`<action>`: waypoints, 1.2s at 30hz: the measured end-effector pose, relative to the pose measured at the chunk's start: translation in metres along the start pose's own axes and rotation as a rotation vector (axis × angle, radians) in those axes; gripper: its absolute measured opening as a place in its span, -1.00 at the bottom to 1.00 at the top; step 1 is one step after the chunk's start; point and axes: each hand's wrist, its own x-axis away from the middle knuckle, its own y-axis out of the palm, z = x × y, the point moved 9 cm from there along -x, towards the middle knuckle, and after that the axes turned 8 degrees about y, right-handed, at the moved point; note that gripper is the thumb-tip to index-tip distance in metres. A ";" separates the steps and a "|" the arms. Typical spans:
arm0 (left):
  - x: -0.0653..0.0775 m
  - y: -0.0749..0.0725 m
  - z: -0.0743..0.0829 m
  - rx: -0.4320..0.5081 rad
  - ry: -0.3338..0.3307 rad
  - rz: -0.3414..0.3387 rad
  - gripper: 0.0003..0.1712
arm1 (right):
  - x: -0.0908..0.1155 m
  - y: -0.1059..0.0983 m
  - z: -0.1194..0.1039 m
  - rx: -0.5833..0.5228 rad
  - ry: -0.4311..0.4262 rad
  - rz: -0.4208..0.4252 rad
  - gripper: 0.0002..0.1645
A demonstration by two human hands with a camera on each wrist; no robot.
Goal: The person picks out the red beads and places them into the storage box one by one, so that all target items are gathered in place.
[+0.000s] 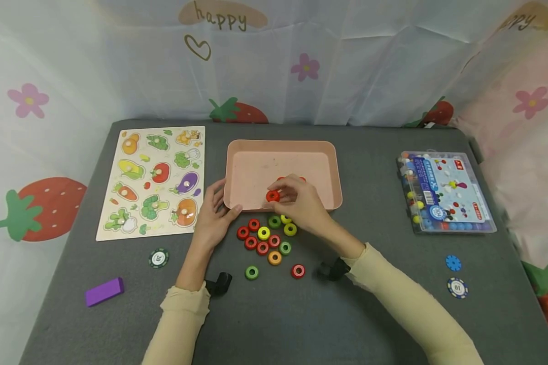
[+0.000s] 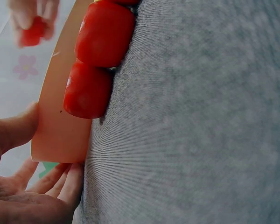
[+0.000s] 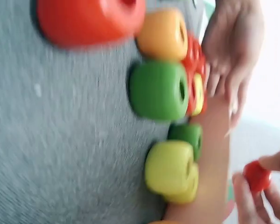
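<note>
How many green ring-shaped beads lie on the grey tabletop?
3 visible: one green ring-shaped bead by the near edge of the pink rectangular tray, another beside the orange ring-shaped bead, a third apart, nearer the viewer. The right hand may hide others.

cream sleeves [image 1: 406,299] with gathered cuffs [image 1: 186,296], small black wrist cameras [image 1: 219,285]

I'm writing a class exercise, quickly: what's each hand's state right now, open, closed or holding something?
Left hand: open, touching a corner of the pink tray.
Right hand: closed, pinching a red ring.
</note>
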 end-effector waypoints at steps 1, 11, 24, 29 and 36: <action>-0.001 -0.001 -0.004 -0.004 0.000 0.004 -0.13 | -0.004 -0.005 0.005 0.032 0.011 0.037 -0.66; -0.006 -0.003 -0.024 -0.023 0.027 0.019 -0.14 | -0.023 -0.013 0.033 0.379 0.093 0.110 -0.69; -0.005 -0.001 -0.017 -0.014 0.002 0.006 -0.14 | -0.020 -0.011 0.032 0.370 0.074 0.128 -0.70; -0.006 -0.002 -0.023 -0.032 0.018 0.015 -0.14 | -0.008 -0.007 0.013 0.202 -0.050 0.093 -0.80; -0.006 -0.003 -0.024 -0.025 0.017 0.015 -0.14 | 0.026 0.021 -0.006 0.163 -0.088 -0.199 -0.90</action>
